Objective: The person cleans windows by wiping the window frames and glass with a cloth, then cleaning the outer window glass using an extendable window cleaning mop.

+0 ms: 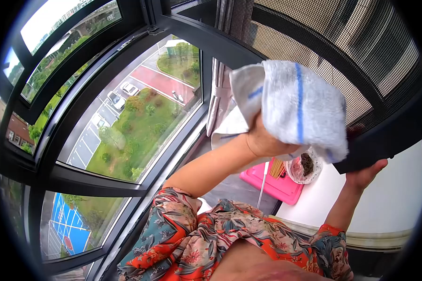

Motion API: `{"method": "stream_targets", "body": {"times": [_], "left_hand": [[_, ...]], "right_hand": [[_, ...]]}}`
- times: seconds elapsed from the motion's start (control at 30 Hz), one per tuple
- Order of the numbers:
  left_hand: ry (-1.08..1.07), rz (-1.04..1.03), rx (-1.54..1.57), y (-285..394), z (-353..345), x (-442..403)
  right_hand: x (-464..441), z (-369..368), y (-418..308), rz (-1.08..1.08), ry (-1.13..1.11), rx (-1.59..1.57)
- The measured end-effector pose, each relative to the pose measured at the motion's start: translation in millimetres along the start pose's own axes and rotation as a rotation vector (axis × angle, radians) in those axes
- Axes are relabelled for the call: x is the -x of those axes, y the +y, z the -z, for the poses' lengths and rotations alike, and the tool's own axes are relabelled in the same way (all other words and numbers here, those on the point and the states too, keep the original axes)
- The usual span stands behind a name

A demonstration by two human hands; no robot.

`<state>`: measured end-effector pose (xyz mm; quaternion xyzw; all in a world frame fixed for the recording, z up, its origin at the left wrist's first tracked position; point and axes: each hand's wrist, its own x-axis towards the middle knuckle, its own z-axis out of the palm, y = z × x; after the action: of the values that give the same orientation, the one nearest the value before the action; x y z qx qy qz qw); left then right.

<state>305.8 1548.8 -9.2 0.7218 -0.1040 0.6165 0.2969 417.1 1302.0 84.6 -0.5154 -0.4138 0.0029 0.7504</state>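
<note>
A pale grey-white cloth (286,100) with blue stripes is draped over my left hand (266,136), whose fingers are hidden beneath it. Part of the cloth hangs loose on the left side of that hand. Behind and right of the cloth stands a mesh screen in a dark frame (384,145). My right hand (365,175) is at the lower edge of this frame, gripping it from below, with the thumb pointing right.
Left are dark-framed windows (169,180) over a lawn and parked cars. Below the cloth lie a pink board (290,193), a bowl (309,171) with dark contents, thin sticks (277,167) and a metal rod (264,180). A white surface (384,201) spreads at the right.
</note>
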Motion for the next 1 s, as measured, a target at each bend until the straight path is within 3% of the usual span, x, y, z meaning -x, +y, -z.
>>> {"method": "stream_targets", "body": {"times": [0.07,0.1,0.13,0.17,0.2,0.23,0.3,0.33,0.4,0.53,0.57,0.67,0.7,0.73,0.8,0.83,0.9,1.0], "left_hand": [[-0.028,0.139,0.287,-14,32,-24],[0.166,-0.077,-0.082,-31,50,-31],[0.345,-0.022,-0.291,-49,67,-29],[0.39,-0.036,-0.435,-78,87,-32],[0.376,0.107,-0.411,-99,106,-39],[0.415,0.05,-0.599,-111,124,-50],[0.515,0.112,-0.618,-159,154,-60],[0.44,0.207,-0.757,-208,175,-57],[0.404,0.199,-0.777,-247,203,-64],[0.319,0.31,-0.762,-281,212,-65],[0.397,0.463,-0.563,-223,197,-80],[0.417,0.453,-0.252,-153,160,-77],[0.398,0.326,-0.305,-137,145,-71],[0.419,0.244,-0.087,-107,122,-67],[0.365,0.111,-0.161,-38,78,-63],[0.358,0.008,-0.007,-13,54,-62],[0.17,-0.216,0.035,33,17,-57],[0.095,-0.135,0.032,71,-24,-40]], "right_hand": [[0,0,-2,0.002,0.008,0.036],[-1,0,-3,0.004,0.012,0.054],[0,-4,-4,0.008,0.025,0.049],[1,-6,-5,0.012,0.032,0.045],[1,-8,-6,0.017,0.039,0.041],[0,-10,-7,0.023,0.038,0.039],[-1,-8,-6,0.01,-0.004,0.013],[-3,0,-5,-0.009,-0.042,-0.008],[-3,3,-6,-0.01,-0.047,-0.016],[-5,-8,-6,0.007,-0.009,0.096],[-6,-15,-8,-0.006,-0.016,0.095],[-11,-25,-9,-0.004,-0.032,0.108],[-12,-27,-11,-0.02,-0.052,0.116],[-13,-30,-13,-0.036,-0.073,0.125],[-14,-35,-17,-0.069,-0.1,0.13],[-15,-37,-18,-0.062,-0.085,0.139],[-17,-40,-20,-0.05,-0.056,0.157],[-20,-47,-16,-0.025,0.024,0.157]]}}
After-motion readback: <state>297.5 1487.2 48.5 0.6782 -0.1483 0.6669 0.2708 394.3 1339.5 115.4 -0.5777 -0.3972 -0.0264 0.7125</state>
